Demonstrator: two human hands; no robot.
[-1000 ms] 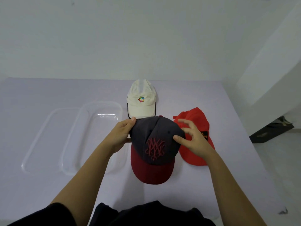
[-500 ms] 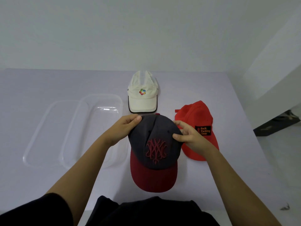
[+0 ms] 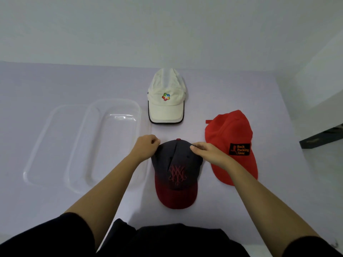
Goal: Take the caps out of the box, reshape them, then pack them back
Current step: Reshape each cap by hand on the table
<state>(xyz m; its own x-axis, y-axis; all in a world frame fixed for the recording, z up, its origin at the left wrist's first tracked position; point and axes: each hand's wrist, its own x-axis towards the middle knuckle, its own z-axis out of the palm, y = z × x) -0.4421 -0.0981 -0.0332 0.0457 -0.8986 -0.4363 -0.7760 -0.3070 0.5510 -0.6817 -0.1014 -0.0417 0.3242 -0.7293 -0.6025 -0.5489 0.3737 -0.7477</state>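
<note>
**Hands climb to the back of the crown**

Both hands have slid from the sides of the dark grey fabric cap with a dark red brim (image 3: 176,173) up to its rear edge, and the cap now lies lower and flatter on the pale lilac table (image 3: 74,80).

Head view: the left hand (image 3: 146,148) has its fingers curled and pinches the crown's rear left edge. The right hand (image 3: 207,154) pinches the fabric between thumb and fingers on the rear right, close to the top button. The brim points back along the forearms, towards the person.

Beyond the two hands lies the cream fabric cap (image 3: 166,97) with a coloured logo. The red fabric cap (image 3: 232,141) with a black patch sits just outside the right wrist, its edge partly hidden by it. Outside the left hand stands the clear plastic box (image 3: 115,101), empty, with its clear flat lid (image 3: 39,138) further out.

A crease runs down the crown between the hands. To reshape well, I judge both pinches should draw the panels apart evenly, so the crease smooths out, keeping the brim pressed on the table rather than dragging the cap sideways into the red one.
</note>
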